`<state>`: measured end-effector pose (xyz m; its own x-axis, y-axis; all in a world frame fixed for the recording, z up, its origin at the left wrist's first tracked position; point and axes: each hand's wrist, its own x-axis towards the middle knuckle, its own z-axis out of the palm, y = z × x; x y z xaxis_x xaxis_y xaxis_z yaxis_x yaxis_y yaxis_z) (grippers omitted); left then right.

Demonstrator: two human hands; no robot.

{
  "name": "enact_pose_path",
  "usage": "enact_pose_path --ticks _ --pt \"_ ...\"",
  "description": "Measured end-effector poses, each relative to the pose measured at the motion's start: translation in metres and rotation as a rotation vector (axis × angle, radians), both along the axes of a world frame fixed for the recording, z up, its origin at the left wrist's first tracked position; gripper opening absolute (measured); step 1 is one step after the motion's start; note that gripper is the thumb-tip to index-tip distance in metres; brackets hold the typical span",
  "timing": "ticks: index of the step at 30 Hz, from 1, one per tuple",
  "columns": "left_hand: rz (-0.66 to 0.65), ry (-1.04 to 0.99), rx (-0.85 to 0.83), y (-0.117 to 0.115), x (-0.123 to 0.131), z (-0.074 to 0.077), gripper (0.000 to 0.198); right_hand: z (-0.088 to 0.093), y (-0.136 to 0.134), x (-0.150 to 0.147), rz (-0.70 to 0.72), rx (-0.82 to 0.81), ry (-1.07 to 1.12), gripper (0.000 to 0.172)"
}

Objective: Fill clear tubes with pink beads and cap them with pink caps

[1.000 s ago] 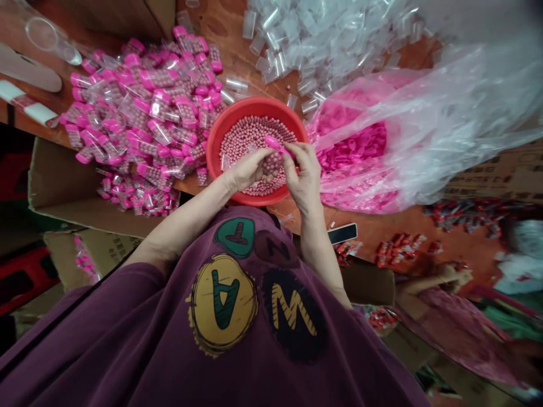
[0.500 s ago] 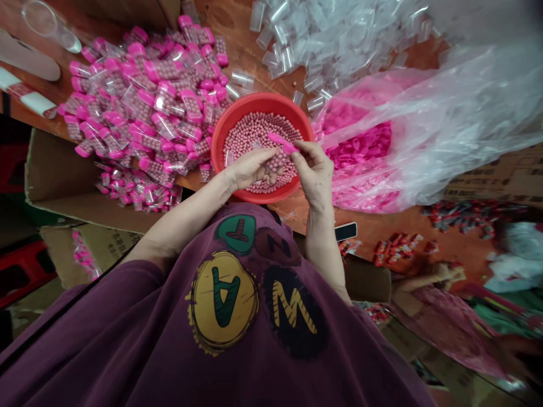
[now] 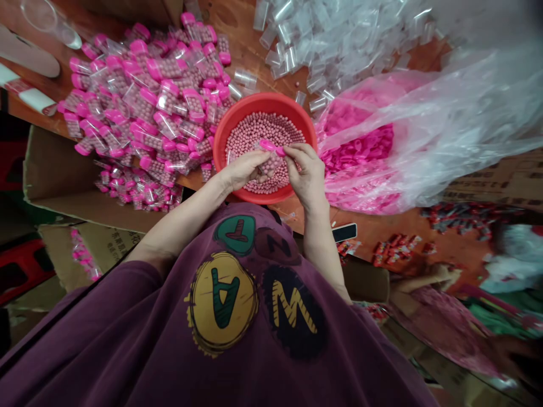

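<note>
Over a red bowl (image 3: pixel 220 133) of small pink beads (image 3: pixel 263 124), my left hand (image 3: pixel 241 170) is closed round small clear bottles (image 3: pixel 270 165) filled with beads; how many it holds I cannot tell. One bright pink cap (image 3: pixel 266 144) shows at the top of that hand. My right hand (image 3: pixel 308 174) pinches another pink cap (image 3: pixel 280 151) between thumb and forefinger, right beside the first. Whether this second cap touches a bottle is too small to tell.
Capped bead bottles (image 3: pixel 144 107) lie heaped at left, some spilling into a cardboard box (image 3: pixel 55 175). Clear empty bottles (image 3: pixel 314 45) are piled at the back. Pink caps (image 3: pixel 369 147) fill a plastic bag at right, near a phone (image 3: pixel 344 232). Another person's arm (image 3: pixel 418 281) shows lower right.
My right hand has moved left with the pink cap, closer to my left hand. The cap at my left hand has shifted slightly left and down.
</note>
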<state>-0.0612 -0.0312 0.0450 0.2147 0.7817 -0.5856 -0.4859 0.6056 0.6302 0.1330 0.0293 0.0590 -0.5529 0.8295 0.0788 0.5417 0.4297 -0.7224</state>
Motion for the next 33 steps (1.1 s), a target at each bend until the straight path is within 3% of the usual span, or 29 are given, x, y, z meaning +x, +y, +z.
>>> enact_pose_path --ticks 6,11,16,27,33 --pt "0.042 -0.088 -0.018 -0.004 -0.004 -0.002 0.033 -0.014 0.005 0.000 -0.119 0.059 0.044 0.029" --pt "0.063 -0.136 -0.042 -0.003 -0.004 0.001 0.027 -0.013 0.003 -0.008 -0.173 -0.125 0.274 0.034" --pt "0.098 -0.170 -0.034 -0.003 -0.004 0.004 0.016 -0.012 0.001 -0.014 -0.122 -0.190 0.311 0.034" --pt "0.206 -0.200 -0.090 -0.001 0.007 0.001 0.017 -0.012 -0.007 -0.017 -0.106 -0.042 0.180 0.033" --pt "0.218 -0.168 -0.081 -0.002 0.013 0.008 0.021 -0.015 -0.014 -0.020 -0.116 0.032 0.115 0.034"
